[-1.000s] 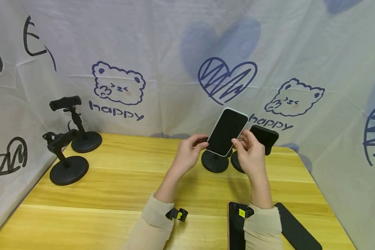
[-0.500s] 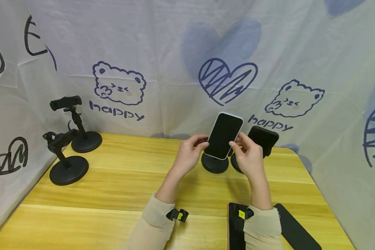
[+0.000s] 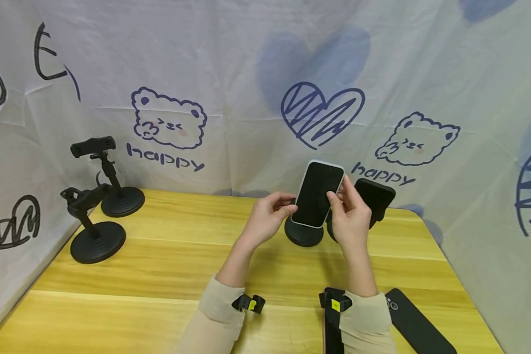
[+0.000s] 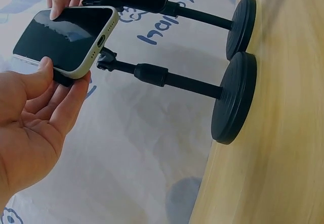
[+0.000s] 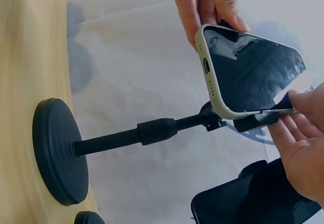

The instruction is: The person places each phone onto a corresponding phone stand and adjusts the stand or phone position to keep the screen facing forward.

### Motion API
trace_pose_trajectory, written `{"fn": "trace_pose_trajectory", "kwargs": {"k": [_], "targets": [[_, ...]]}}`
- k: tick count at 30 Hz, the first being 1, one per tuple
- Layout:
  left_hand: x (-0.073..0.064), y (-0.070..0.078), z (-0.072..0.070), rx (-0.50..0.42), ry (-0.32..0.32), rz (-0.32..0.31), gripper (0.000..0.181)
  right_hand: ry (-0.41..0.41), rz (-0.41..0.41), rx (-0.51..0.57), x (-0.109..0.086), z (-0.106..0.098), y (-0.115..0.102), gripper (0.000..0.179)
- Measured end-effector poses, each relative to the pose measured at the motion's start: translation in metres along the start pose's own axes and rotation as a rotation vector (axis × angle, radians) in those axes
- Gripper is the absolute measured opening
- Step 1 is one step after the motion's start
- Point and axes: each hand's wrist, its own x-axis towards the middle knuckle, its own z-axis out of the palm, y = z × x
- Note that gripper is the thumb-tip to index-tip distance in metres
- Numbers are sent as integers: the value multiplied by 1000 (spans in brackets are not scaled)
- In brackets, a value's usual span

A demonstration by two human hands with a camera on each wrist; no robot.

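Note:
A smartphone (image 3: pixel 318 194) in a white case, dark screen facing me, leans back in the clamp (image 5: pixel 255 122) of a black phone stand (image 4: pixel 187 82). At its left edge my left hand (image 3: pixel 270 219) grips it low down, thumb on the edge and fingers behind. My right hand (image 3: pixel 351 216) pinches the opposite edge, its thumb (image 3: pixel 334 199) on the front and fingers behind. The stand's round base (image 3: pixel 304 236) sits on the wooden table. In the right wrist view a clamp jaw lies along the phone's edge by the right hand. The fingertips behind the phone are hidden.
Just right stands another stand holding a black phone (image 3: pixel 376 196). Two empty black stands, one nearer (image 3: pixel 95 241) and one farther (image 3: pixel 119 199), are at the left. Two phones lie at the front right, a black one (image 3: pixel 418 322) and one (image 3: pixel 333 329) partly under the right sleeve.
The white-cased phone has come down and slightly left onto the stand. My right hand has shifted up along the phone's right edge; the left hand has barely moved.

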Motion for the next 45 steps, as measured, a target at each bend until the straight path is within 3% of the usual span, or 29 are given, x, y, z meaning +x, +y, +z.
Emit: {"fn": "trace_pose_trajectory", "kwargs": {"k": [8,25,29,37,41,45], "targets": [[0,1,-1,2,-6,-2,30,17,-88,-27,0,0,4,51],[2,-1,1,2,0,14,29,-79,-106,-164,0,-8,3,49],[1,-1,1,0,6,20,29,-103,-83,-181,1,-10,1,50],[1,-2,0,1,24,17,30,-92,106,-121,1,-5,-1,52],[1,-1,0,-2,24,16,30,-67,96,-108,1,-2,0,54],[1,-2,1,1,21,17,30,-47,34,-124,1,-1,4,55]]}}
